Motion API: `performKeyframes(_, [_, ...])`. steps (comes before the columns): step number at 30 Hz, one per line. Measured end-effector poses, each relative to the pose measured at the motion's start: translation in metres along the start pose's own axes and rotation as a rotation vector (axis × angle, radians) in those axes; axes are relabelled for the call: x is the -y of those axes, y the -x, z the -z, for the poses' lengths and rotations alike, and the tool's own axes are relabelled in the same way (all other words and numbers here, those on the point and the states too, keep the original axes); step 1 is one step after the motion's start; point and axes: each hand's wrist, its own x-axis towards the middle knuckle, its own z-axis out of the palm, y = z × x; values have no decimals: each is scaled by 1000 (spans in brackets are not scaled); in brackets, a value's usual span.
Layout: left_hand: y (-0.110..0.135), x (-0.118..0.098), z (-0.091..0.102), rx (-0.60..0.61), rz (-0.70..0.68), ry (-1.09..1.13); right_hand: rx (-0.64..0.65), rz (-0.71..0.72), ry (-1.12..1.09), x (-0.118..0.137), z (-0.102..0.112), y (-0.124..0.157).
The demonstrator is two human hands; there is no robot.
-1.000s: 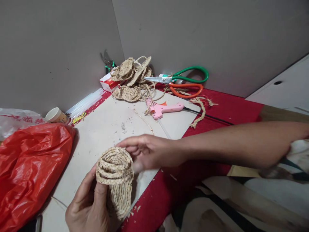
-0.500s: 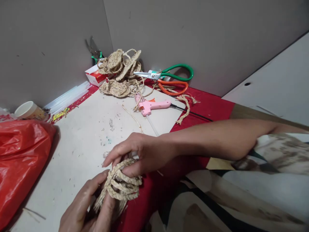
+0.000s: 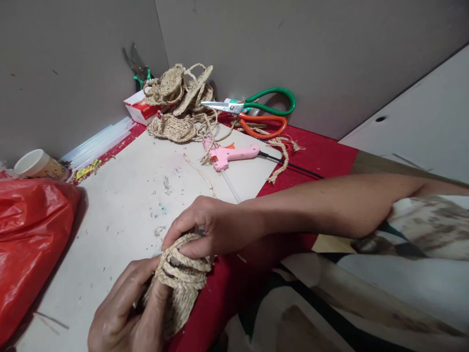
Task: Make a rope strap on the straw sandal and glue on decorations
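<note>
- While your left hand (image 3: 128, 305) holds the near side of the braided straw slipper (image 3: 185, 274), its thumb lies over the strap ends and its index finger reaches along the far edge; these fingers are clamped on the slipper.
- Your right hand (image 3: 214, 226) pinches the top of the straps, thumb on the upper face and index finger on the far rim; its other fingers are mostly hidden, so you cannot tell how they sit.
- The slipper is at the bottom of the frame, left of centre, tilted above the edge where the white board (image 3: 120, 217) meets the red cloth (image 3: 322, 156) on the bench; whether it touches either, you cannot tell.
- Above your right wrist, the pink glue gun (image 3: 238, 153) lies on the board, its black cord (image 3: 298, 168) running right.
- At the upper middle you have a pile of straw braid (image 3: 172, 84), with scissors (image 3: 237, 108) beside it, green and orange handles to the right.
- At the upper left are pruning shears (image 3: 135, 63), a red-and-white box (image 3: 142, 111) and clear glue sticks (image 3: 98, 146).
- At the left edge, a paper cup (image 3: 39, 164) tilts behind your red plastic bag (image 3: 32, 234).
</note>
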Motion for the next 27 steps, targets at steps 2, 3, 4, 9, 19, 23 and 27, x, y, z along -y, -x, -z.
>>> performKeyframes(2, [0,-1,0,-13,42,47,0,40,32,-1,0,0])
performKeyframes(3, [-1,-1,0,-9,50,53,15,43,27,-2,0,0])
performKeyframes(4, [-1,-1,0,-3,55,53,38,32,14,-2,0,0])
performKeyframes(9, [-1,3,0,-6,109,40,33,-63,-11,0,1,-1])
performKeyframes(19, [-4,18,2,-98,-369,-286,-55,-154,-51,-4,-3,-4])
performKeyframes(23, [-6,22,7,-25,-493,-350,22,-123,17,-4,-4,-3])
performKeyframes(27, [-1,16,1,-74,-304,-356,137,-95,27,-8,-3,-3])
